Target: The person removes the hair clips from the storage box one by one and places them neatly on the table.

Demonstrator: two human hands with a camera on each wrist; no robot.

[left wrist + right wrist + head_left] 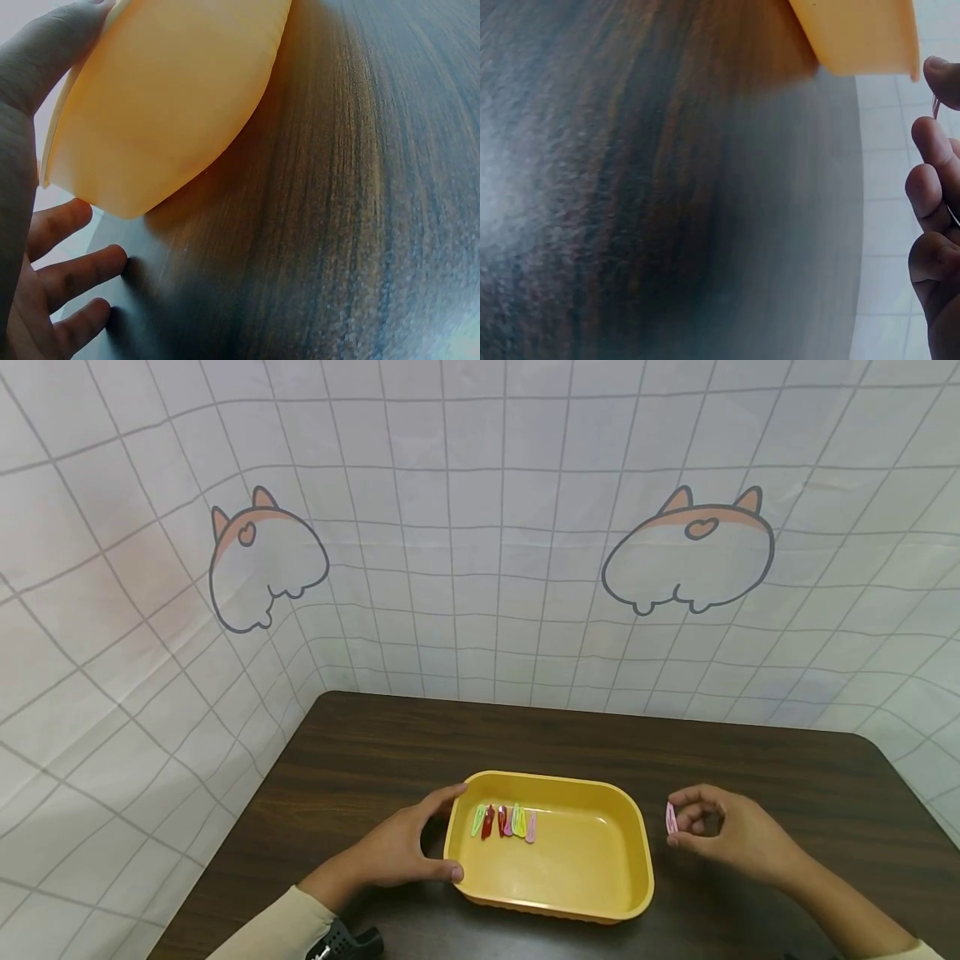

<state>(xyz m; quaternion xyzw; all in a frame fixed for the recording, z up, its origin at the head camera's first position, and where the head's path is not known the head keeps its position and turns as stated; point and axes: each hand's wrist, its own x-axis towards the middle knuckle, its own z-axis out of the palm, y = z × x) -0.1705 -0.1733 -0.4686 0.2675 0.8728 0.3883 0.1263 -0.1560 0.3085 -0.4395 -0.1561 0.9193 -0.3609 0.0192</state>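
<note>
A pale cloth (480,552) printed with a grid and two outlined cartoon animals rises behind the far edge of the table (390,735), a dark wood-grained top with rounded far corners. A yellow tray (570,881) stands on it, between the left and right edges and well apart from the far one.

The left hand (401,852), coming from a cream sleeve (273,931), holds the tray's end facing the table's left edge: thumb and one finger are set wide apart on it, and the left wrist view shows further fingers spread below. The right hand (738,831) is just beside the tray, on the side toward the table's right edge, its thumb and forefinger pinched close on a pink clip (671,818).

At the left wrist is a dark strap (341,941). Seven clips lie in the tray, in a loose row near its end facing the table's left edge. From that edge rightward come a green clip (477,820), two red clips (488,822), a purplish clip, another green, a yellow clip (522,823) and another pink one (531,827).
</note>
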